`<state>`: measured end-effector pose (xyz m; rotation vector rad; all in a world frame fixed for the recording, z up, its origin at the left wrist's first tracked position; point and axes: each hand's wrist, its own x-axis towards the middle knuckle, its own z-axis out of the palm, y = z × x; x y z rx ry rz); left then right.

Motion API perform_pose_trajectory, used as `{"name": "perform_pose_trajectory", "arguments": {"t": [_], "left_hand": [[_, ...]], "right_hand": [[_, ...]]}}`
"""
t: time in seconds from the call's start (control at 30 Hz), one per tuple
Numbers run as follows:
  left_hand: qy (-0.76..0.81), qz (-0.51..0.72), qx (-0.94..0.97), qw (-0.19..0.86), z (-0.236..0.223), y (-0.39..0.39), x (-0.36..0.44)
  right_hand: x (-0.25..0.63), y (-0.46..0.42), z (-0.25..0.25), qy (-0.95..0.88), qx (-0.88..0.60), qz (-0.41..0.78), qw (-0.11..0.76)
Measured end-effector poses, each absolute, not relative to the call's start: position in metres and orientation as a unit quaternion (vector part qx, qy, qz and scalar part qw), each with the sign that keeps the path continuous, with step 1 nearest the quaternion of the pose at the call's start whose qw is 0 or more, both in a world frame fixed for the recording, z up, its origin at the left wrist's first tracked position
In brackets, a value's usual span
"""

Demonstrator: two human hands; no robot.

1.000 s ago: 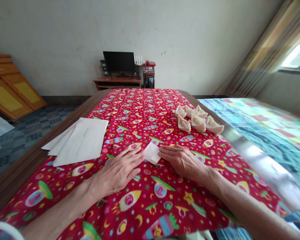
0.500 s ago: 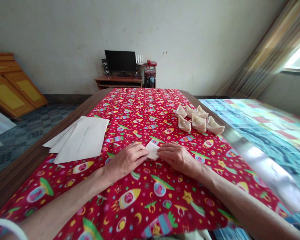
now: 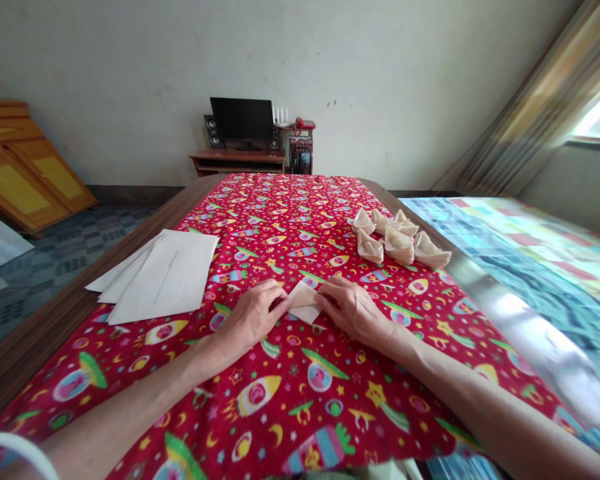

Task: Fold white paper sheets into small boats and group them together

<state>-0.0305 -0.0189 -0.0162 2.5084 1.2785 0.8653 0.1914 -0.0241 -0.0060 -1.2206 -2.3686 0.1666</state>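
Note:
A small folded piece of white paper (image 3: 306, 303) lies on the red patterned cloth (image 3: 260, 393) between my hands. My left hand (image 3: 260, 308) pinches its left corner between thumb and fingers. At the right corner, my right hand (image 3: 353, 307) has its fingers closed on the paper in the same way. A crease runs across the paper, with a darker folded band above a paler lower part. Several folded paper boats (image 3: 399, 241) stand in two rows beyond my right hand. To the left rests a fanned stack of white paper sheets (image 3: 165, 277).
The cloth covers most of a dark wooden table (image 3: 180, 207). A bed with a checkered cover (image 3: 530, 267) adjoins the right side. At the far wall are a monitor (image 3: 243, 120), speakers and a red telephone (image 3: 304, 125). A wooden cabinet (image 3: 30, 170) stands at left.
Both hands have gone from lying with extended fingers beside the paper to pinching its side corners. The paper's visible folds have changed, now showing a band across the middle.

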Motion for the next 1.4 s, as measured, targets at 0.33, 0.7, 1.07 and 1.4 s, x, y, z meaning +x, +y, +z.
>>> {"name": "perform_pose_trajectory", "arguments": {"t": [0.33, 0.7, 1.07, 1.4], "left_hand": [[0.493, 0.191, 0.849, -0.005, -0.012, -0.02, -0.025], [0.497, 0.196, 0.844, -0.044, -0.011, -0.023, -0.023], [0.329, 0.168, 0.928, -0.039, -0.013, -0.037, -0.027], [0.346, 0.133, 0.928, -0.026, -0.011, -0.044, -0.029]], "right_hand": [[0.184, -0.013, -0.002, -0.851, -0.507, 0.016, 0.137], [0.179, -0.011, 0.002, -0.841, -0.533, 0.004, 0.093], [0.178, -0.011, -0.001, -0.836, -0.538, 0.011, 0.107], [0.184, -0.039, -0.005, -0.928, -0.319, -0.086, 0.171]]}}
